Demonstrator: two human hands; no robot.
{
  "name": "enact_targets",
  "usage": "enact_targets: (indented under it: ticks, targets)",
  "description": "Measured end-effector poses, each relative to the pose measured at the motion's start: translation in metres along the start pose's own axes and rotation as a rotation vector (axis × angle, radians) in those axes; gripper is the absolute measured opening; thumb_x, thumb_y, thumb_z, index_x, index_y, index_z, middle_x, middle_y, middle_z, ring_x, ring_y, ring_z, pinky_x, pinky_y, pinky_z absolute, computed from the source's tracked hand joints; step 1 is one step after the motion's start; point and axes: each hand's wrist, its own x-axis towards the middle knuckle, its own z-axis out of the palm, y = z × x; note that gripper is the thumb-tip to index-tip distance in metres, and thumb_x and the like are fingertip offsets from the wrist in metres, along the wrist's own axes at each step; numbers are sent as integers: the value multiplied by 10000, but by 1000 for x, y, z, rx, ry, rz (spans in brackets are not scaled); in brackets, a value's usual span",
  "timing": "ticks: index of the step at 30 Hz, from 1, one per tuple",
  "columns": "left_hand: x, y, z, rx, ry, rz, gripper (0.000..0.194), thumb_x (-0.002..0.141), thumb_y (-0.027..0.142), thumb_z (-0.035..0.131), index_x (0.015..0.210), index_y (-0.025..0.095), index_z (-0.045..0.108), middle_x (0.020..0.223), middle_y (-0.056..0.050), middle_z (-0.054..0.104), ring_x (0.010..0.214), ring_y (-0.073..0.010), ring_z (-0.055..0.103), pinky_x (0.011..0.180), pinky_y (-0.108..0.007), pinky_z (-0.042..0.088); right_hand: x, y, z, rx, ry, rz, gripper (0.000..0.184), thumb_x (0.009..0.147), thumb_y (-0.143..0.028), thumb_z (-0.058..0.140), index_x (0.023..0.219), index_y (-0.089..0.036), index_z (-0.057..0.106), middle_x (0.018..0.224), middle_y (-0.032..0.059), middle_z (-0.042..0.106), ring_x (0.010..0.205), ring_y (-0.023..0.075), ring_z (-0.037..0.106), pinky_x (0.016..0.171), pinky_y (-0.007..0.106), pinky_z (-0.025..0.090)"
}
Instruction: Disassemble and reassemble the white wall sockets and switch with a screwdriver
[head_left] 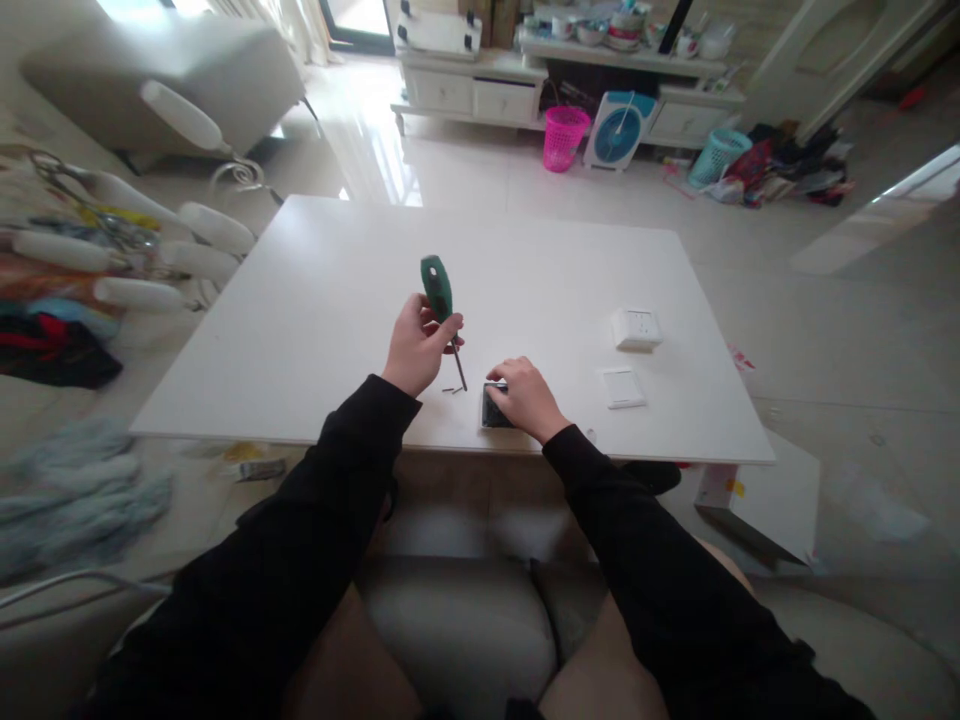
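My left hand (417,345) is closed around a screwdriver (436,285) with a green handle, its dark shaft slanting down to the right. The tip hangs just over the table beside two small screws (453,390). My right hand (525,395) is closed with bent fingers on a small, square, white-edged piece with a dark face (495,412), which looks like the back of a wall socket. My fingers cover part of it. To the right are a white wall socket (637,328) on a thick base and a thin white square frame (623,389).
The white table (337,260) has its front edge close to my forearms. White chair-like frames (202,255) stand at its left. Beyond it are a pink basket (564,138), a blue fan (621,130) and a low cabinet (450,92). An open box (772,495) is at lower right.
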Motion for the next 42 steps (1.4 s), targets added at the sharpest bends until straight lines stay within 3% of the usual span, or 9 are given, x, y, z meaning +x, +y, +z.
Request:
enact_targets:
  ticks: [4, 7, 14, 17, 20, 25, 30, 37, 42]
  targets:
    - [8, -3, -16, -42, 118, 62, 302, 856, 327, 749, 988, 216, 501, 841, 4, 681, 630, -109, 688, 525, -204, 532, 15, -13, 25, -201, -144, -9, 138, 931, -210, 638, 1012, -172, 744, 1141, 117, 715, 1177, 286, 536, 952, 419, 437]
    - [12, 0, -24, -56, 166, 75, 275, 880, 326, 716, 1031, 225, 510, 870, -2, 690, 670, -120, 704, 536, -211, 532, 26, -22, 40, -280, -173, -19, 181, 953, -237, 614, 1066, -168, 737, 1186, 130, 693, 1198, 296, 516, 951, 432, 422]
    - [12, 8, -37, -72, 192, 59, 246, 903, 306, 687, 1057, 218, 516, 887, -13, 690, 672, -121, 695, 544, -217, 526, 41, -28, 63, -364, -254, 19, 157, 956, -222, 583, 991, -183, 731, 1207, 141, 655, 1212, 303, 473, 951, 451, 395]
    - [11, 10, -38, -83, 189, 52, 245, 909, 301, 687, 1062, 217, 517, 885, -11, 683, 662, -114, 686, 555, -217, 531, 41, -29, 67, -389, -235, -36, 159, 950, -163, 555, 965, -158, 713, 1208, 169, 651, 1218, 318, 472, 953, 463, 385]
    - [9, 13, -36, -100, 193, 39, 227, 919, 297, 680, 1042, 215, 508, 867, -8, 673, 641, -110, 675, 550, -218, 534, 41, -30, 60, -250, -178, -17, 160, 944, -123, 528, 978, -145, 683, 1125, 165, 687, 1137, 302, 535, 915, 438, 404]
    - [9, 15, -30, -131, 213, 44, 247, 924, 333, 677, 1045, 225, 492, 876, 0, 676, 649, -106, 679, 548, -204, 539, 35, -22, 29, 373, -36, 131, 78, 897, -216, 607, 950, -184, 655, 837, 29, 680, 788, 180, 597, 771, 329, 450]
    - [11, 15, -20, -165, 186, 38, 256, 932, 364, 669, 1057, 228, 491, 864, -2, 673, 645, -117, 687, 551, -220, 546, 15, -15, 0, 773, 76, 203, 232, 811, -388, 697, 920, -184, 706, 788, 16, 675, 729, 169, 602, 729, 331, 477]
    - [5, 19, 1, -233, 139, 18, 316, 932, 429, 678, 1105, 230, 504, 872, -8, 676, 683, -133, 704, 579, -241, 568, 2, -15, -16, 863, 157, 281, 293, 732, -443, 779, 872, -189, 736, 779, 21, 699, 728, 166, 602, 739, 342, 485]
    - [5, 17, 4, -259, 135, 30, 340, 920, 462, 688, 1086, 233, 500, 884, -7, 674, 695, -140, 707, 612, -269, 589, 2, -14, -18, 899, 179, 283, 289, 724, -436, 783, 865, -188, 738, 778, 17, 695, 734, 160, 602, 748, 337, 483]
